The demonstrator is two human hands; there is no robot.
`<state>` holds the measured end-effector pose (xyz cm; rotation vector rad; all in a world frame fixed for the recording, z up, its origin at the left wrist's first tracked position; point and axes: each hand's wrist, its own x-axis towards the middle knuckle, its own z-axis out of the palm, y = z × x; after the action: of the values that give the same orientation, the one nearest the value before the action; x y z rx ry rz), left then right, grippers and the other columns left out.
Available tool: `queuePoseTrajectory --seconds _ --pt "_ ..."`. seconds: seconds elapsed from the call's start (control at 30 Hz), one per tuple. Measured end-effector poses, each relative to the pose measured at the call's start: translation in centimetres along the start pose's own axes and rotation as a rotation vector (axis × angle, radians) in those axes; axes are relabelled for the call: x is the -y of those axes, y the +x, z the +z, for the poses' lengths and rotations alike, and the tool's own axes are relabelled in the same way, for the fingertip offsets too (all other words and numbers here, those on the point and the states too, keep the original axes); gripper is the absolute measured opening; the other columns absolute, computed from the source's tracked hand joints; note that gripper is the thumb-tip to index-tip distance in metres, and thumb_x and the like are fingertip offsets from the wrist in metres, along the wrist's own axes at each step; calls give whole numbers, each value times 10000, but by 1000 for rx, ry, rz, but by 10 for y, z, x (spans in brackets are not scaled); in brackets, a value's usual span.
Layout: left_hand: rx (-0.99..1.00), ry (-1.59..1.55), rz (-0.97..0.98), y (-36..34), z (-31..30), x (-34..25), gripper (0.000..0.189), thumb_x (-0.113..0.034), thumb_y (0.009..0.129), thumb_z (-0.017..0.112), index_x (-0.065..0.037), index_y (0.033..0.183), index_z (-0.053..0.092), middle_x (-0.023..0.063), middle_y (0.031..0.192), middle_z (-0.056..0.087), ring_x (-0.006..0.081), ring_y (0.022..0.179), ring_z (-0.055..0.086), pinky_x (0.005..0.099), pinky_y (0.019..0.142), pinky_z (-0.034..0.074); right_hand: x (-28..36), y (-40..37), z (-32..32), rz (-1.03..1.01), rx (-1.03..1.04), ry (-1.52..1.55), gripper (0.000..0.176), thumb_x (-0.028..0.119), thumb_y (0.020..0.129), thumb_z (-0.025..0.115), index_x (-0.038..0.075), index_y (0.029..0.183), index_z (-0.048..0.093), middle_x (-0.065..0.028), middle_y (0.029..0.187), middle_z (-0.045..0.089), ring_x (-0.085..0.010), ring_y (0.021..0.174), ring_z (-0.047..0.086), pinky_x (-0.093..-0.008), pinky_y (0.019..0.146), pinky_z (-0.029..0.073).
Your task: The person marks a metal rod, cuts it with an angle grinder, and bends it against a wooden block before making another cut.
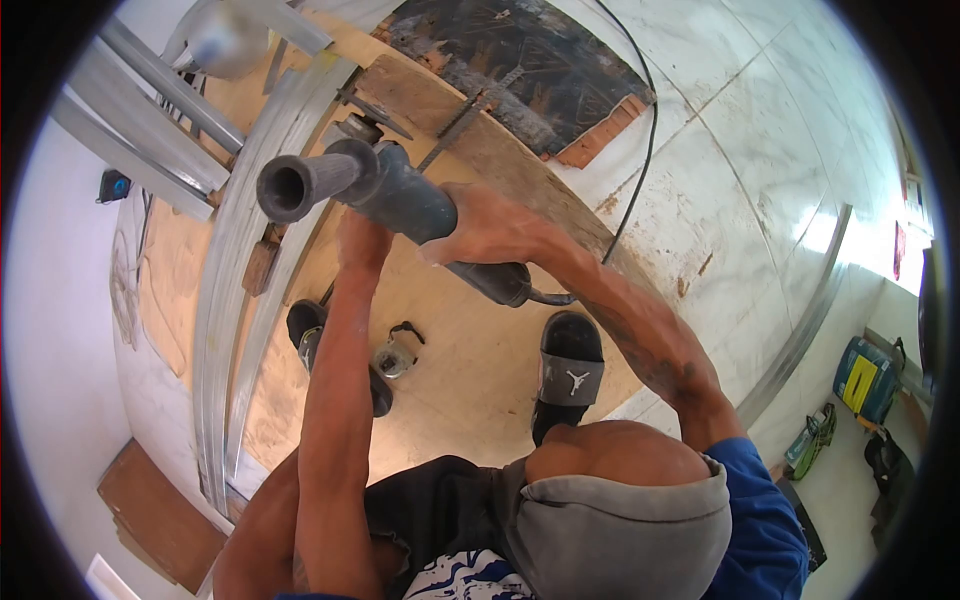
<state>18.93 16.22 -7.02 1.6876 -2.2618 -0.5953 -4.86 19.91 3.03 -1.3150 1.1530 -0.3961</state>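
Around the grinder point(410, 200), right hand point(485, 228) tight

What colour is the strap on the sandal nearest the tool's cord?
Grey with a small white logo, on a black sandal; seen clearly in the head view.

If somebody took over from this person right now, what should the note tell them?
Right hand: shut round the grinder body.
Left hand: raised under the grinder's front; its fingers are hidden.
Things: the grinder is held up near curved metal strips on a wooden board; its cable trails over the floor.
Done: no fresh cut can be made out on the strips.
Left: cannot tell; the disc is hidden.
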Motion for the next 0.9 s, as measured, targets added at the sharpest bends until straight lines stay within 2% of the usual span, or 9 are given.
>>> queuePoseTrajectory --seconds 0.1,0.3,0.63,0.8,0.9 --pt "41 10 0 -2 -3 1 471 -196 892 664 -159 1348 551 151 1285 646 362 1216 586 467 942 498 1 0 1 -6 -4 9 710 428 652 758 -75 1137 633 -200 968 692 -293 869 678 -388 788 524" --pt "-32 -3 159 1 -2 3 444 -181 900 663 -163 1331 559 125 1266 648 340 1211 591 465 927 496 -4 4 5 -45 -4 -9 715 421 646 760 -97 1123 630 -220 955 694 -303 867 684 -380 776 531" --pt "-41 -61 152 4 2 4 422 -171 916 642 -159 1329 558 125 1273 638 332 1219 587 464 924 494 -2 1 3 -68 1 33 724 425 645 759 -93 1134 629 -225 975 691 -316 870 684 -390 781 530" --pt "45 25 86 4 2 5 413 -179 910 647 -153 1314 564 149 1234 659 358 1182 606 479 903 504 -7 2 2 -40 6 18 731 429 646 759 -91 1143 628 -221 973 691 -313 872 682 -390 777 531" --pt "8 18 118 4 4 5 413 -174 901 657 -149 1304 569 157 1204 670 376 1151 616 487 887 508 -1 -4 -3 -31 9 33 740 434 648 759 -91 1152 627 -222 976 692 -314 877 683 -391 780 532"
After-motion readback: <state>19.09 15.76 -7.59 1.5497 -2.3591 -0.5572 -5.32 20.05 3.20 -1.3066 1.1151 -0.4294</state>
